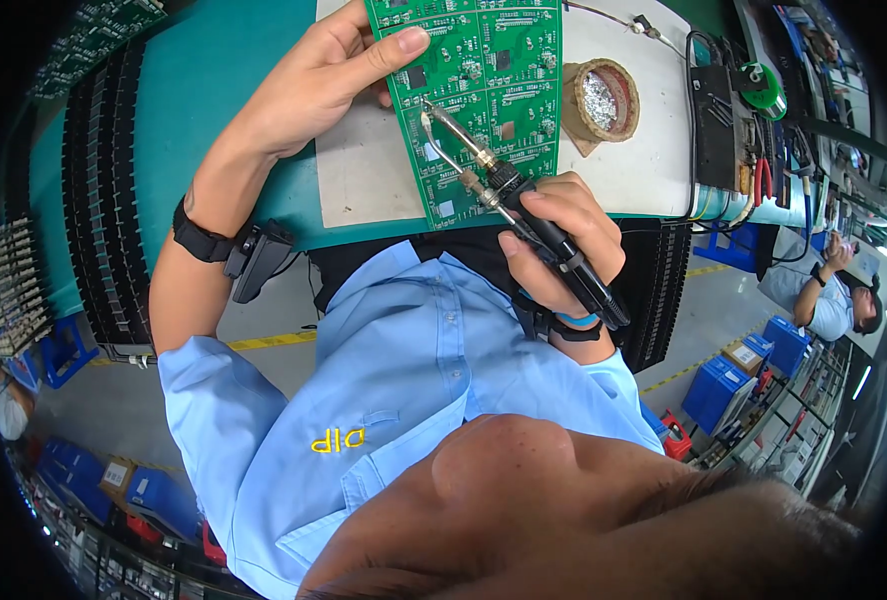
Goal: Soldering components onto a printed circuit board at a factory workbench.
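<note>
Head view: a green circuit-board panel was held at its left edge by the left hand, with the thumb laid on the upper face and other fingers tucked beneath. The panel was seen over a white sheet on the bench, its long axis directed from the far side toward the bench's near edge. Whether it was lying flat or slightly raised could not be told.

A black soldering tool was gripped by the right hand, the fingers closed round its handle, and was slanted from near right to far left across the panel. Its metal tip and a curved tube were aimed at the panel's left part, just to the near side of the left thumb; contact could not be confirmed. That spot was judged the governing relation: the left hand was placed nearer to it, the right hand being set back toward the bench's near edge. A brown cup was positioned right of the panel.
</note>
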### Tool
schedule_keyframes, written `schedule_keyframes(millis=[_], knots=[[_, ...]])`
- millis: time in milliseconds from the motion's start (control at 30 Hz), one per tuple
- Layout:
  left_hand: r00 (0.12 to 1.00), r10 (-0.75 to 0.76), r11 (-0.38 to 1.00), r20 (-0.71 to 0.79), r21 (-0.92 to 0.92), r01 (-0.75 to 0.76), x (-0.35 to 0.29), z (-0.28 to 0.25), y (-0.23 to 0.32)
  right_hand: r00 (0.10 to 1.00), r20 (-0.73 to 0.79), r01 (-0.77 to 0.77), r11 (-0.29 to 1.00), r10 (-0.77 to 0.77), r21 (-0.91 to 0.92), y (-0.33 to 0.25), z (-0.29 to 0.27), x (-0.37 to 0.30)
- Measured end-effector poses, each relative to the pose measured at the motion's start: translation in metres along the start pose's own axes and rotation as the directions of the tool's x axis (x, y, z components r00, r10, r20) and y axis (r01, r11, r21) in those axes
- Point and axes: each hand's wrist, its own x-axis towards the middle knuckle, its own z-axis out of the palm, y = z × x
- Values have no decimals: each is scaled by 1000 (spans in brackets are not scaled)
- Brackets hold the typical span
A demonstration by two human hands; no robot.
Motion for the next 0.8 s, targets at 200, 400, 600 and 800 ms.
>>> schedule_keyframes(millis=[200, 400, 600, 800], knots=[[958, 237, 964, 161, -164, -211, -1, -18, -22, 1000, -1, -7, 1000, 7, 17, -3, 2, 2], [953, 252, 963, 171, -137, -230, -4, -25, -32, 1000, -5, -12, 1000, 12, 14, -2, -1, 1], [946, 276, 959, 168, -116, -259, -2, -23, -32, 1000, -4, 13, 1000, -13, 24, 0, -2, 0], [1000, 21, 1000, 17, -7, -21, 1, 1, 0, 999, -35, -29, 1000, 28, -5, -4, -13, -9]])
